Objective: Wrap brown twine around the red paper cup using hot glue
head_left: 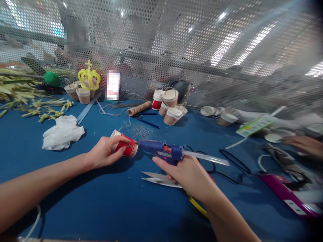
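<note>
A red and white paper cup (129, 148) lies tilted on its side, with my left hand (109, 152) closed around it. Twine is wrapped about the cup's end at the right and trails back to a twine roll (139, 109). My right hand (185, 173) grips a blue hot glue gun (158, 149), whose small light glows red. Its nozzle points left and is at the twine-wrapped end; I cannot tell if it touches. A clear glue stick (205, 157) sticks out of the gun's back. Under my right hand lie open scissors (161, 179), their handles partly hidden.
Twine-wrapped cups (173, 115) stand behind, near blue-handled pliers (148, 122). Crumpled white tissue (63, 132) and clear glue sticks (87, 109) lie left. A yellow crown ornament (89, 77) stands by the mesh screen. At right are a purple power strip (285, 193), black cable and another person's hand (302, 144).
</note>
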Demonstrator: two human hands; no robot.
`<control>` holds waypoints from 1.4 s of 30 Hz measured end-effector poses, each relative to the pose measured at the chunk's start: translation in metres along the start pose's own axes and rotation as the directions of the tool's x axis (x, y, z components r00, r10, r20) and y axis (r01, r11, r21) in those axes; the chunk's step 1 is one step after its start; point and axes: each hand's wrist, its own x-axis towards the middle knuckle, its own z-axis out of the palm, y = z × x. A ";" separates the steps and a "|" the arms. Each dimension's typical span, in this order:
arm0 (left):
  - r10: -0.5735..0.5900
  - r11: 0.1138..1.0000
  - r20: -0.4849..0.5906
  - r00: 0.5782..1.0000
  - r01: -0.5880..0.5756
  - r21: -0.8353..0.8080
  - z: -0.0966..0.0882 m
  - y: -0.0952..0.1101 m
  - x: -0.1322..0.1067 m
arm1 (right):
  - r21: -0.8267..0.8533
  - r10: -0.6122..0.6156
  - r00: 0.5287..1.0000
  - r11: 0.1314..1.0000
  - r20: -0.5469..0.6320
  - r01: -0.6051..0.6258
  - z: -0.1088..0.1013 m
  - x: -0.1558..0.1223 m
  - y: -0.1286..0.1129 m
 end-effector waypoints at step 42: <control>0.042 0.999 0.004 0.999 -0.042 0.017 0.001 0.002 -0.002 | -0.162 -0.132 0.989 0.979 -0.067 0.119 0.002 -0.004 -0.004</control>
